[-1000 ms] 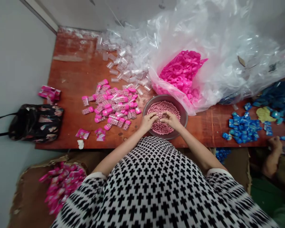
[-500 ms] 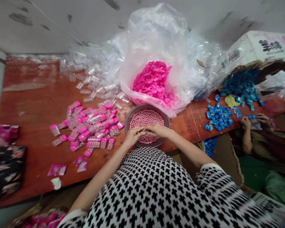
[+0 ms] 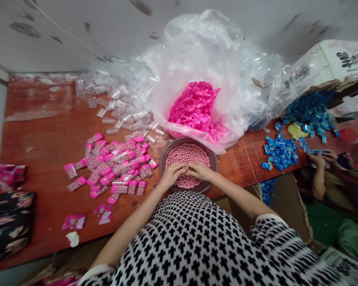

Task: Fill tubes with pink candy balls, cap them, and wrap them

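Note:
A dark round bowl of small pink balls stands against my body at the table edge. Over it, my left hand and my right hand meet with curled fingers. Something small and pinkish may be between the fingertips, but it is too small and hidden to name. Left of the bowl lies a heap of clear tubes with pink caps, filled with the same balls. Just behind the bowl, an open plastic bag holds bright pink plastic pieces.
Uncapped clear tubes are scattered at the back left. Pink wrapped packets and a dark floral pouch lie on the left. Right of me are small blue packets, a torn carton and another person's hands.
The whole view has shifted slightly, so the table appears lower. My fingertips remain together over the bowl, the right hand's grip slightly changed.

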A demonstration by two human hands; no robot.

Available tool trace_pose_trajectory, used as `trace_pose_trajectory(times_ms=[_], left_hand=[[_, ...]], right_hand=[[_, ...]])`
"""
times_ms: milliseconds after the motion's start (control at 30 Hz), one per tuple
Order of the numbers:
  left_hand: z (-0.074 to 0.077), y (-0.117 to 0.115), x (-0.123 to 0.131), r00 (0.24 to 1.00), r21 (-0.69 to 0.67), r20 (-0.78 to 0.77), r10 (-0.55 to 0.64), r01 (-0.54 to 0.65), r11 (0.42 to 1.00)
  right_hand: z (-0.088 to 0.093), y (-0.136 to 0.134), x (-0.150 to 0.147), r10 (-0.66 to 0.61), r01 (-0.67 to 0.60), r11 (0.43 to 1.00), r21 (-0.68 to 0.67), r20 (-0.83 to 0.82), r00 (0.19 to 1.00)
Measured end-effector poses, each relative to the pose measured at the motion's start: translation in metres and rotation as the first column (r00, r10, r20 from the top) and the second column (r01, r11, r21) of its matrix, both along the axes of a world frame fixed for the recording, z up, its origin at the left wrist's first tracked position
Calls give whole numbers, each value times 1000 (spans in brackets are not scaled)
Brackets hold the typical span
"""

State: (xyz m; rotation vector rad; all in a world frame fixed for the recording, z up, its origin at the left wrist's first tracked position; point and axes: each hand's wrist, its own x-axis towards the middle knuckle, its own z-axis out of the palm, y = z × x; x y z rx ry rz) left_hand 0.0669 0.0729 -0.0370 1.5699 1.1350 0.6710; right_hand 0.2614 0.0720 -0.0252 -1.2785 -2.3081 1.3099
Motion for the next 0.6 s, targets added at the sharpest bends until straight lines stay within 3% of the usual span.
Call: trace_pose_trajectory(times_ms=[133, 200, 267, 333, 400, 467, 533, 600], left_hand=[[0, 3, -6, 993, 55, -30, 117, -116, 992], [1, 4, -11, 983, 31, -18, 180, -180, 983], [5, 5, -13, 974, -11, 14, 228, -228, 974], [10, 5, -13, 962, -47, 60, 265, -262, 964], [15, 4, -10, 951, -77, 110, 287, -280, 957], [21, 2, -6, 943, -104, 151, 297, -284, 953], [24, 0, -4, 935, -140, 185, 303, -280, 950], [26, -1, -4, 921, -193, 219, 323, -283, 939]], right_hand=[[21, 26, 14, 74, -113, 984, 140, 258, 963], [38, 48, 22, -10, -43, 966, 256, 204, 979], [55, 76, 26, -150, 88, 913, 399, 128, 980], [67, 109, 26, -267, 131, 850, 510, 203, 942], [73, 139, 20, -253, 10, 847, 532, 385, 888], [71, 163, 12, -154, -173, 847, 503, 543, 826], [64, 178, 6, -75, -306, 823, 478, 626, 776], [58, 186, 5, -45, -348, 807, 478, 636, 770]])
